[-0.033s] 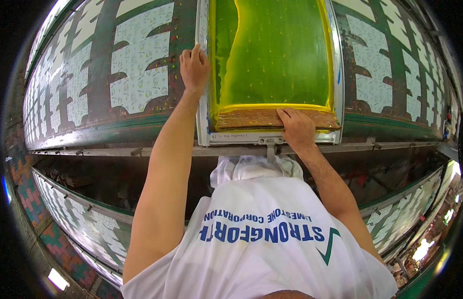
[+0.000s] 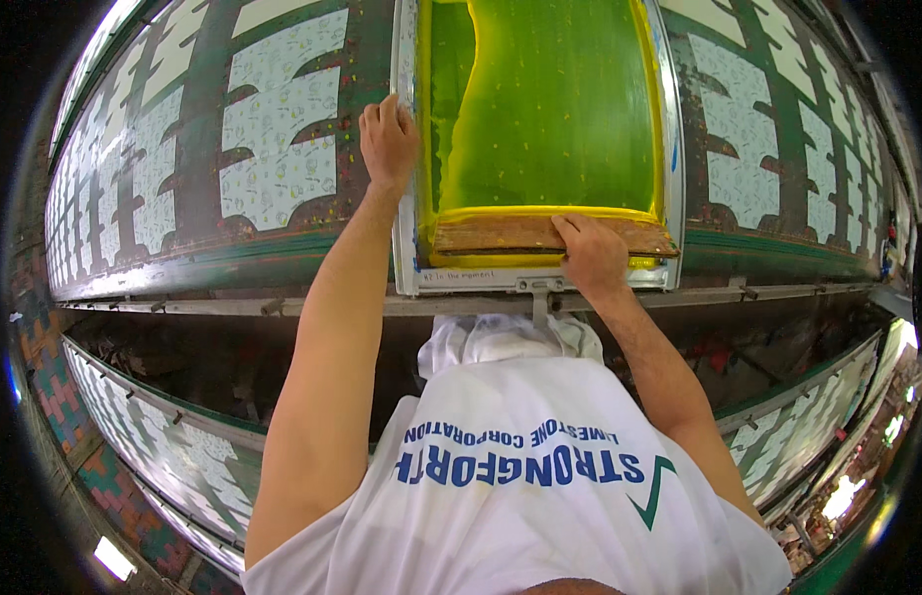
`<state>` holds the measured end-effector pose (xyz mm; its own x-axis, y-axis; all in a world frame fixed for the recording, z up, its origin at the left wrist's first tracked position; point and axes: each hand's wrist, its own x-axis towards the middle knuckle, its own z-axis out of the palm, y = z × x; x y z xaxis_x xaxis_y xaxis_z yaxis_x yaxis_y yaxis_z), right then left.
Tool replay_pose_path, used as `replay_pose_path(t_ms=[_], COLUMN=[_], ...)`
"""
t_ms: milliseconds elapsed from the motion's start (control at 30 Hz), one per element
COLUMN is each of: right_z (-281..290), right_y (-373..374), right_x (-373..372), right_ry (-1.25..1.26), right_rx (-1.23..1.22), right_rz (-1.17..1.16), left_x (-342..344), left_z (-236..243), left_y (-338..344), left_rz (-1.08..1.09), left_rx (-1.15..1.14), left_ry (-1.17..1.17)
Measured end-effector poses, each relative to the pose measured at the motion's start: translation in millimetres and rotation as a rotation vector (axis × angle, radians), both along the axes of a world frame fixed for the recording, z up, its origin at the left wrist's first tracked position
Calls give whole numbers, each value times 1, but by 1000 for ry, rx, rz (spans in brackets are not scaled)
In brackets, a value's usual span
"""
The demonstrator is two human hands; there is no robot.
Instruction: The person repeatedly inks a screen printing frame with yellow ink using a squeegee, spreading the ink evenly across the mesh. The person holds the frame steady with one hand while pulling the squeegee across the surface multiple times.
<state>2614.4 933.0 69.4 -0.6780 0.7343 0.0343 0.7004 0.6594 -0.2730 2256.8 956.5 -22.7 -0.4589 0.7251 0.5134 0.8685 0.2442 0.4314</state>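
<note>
A screen-printing frame (image 2: 404,233) with pale metal rails lies on the long table in front of me. Its mesh (image 2: 560,119) looks green, with yellow ink along the sides and near end. My left hand (image 2: 388,147) has its fingers curled over the left rail. Across the near end of the mesh rests a wooden squeegee (image 2: 491,236), with a band of yellow ink along its far edge. My right hand (image 2: 592,258) grips the squeegee right of its middle, fingers on top; the thumb is hidden. The squeegee's blade is out of sight.
Printed pale fabric pieces (image 2: 281,129) lie left of the frame, and similar pieces (image 2: 734,119) lie to its right. A metal rail (image 2: 322,305) runs along the table's near edge, with a bracket (image 2: 540,297) at the frame. Another table (image 2: 173,426) stands behind me.
The whole view sits very slightly lower in the picture. Both hands keep their places on the frame and squeegee.
</note>
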Motion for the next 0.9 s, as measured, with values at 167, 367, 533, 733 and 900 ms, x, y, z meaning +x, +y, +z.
replay_pose_path(t_ms=[167, 367, 533, 733, 900], right_z=[-12, -11, -15, -11, -12], right_y=[80, 207, 307, 407, 410], right_x=[-41, -98, -142, -180, -178], right_ry=[-77, -183, -252, -253, -269], right_rx=[23, 11, -38, 92, 66], right_rz=[-64, -110, -137, -68, -25], left_x=[-6, -7, -4, 1, 2], left_z=[-2, 1, 6, 13, 15], left_y=[11, 12, 12, 16, 13], left_rz=[2, -30, -20, 22, 5], left_rx=[-6, -27, -64, -97, -114], left_ry=[-69, -41, -35, -20, -4])
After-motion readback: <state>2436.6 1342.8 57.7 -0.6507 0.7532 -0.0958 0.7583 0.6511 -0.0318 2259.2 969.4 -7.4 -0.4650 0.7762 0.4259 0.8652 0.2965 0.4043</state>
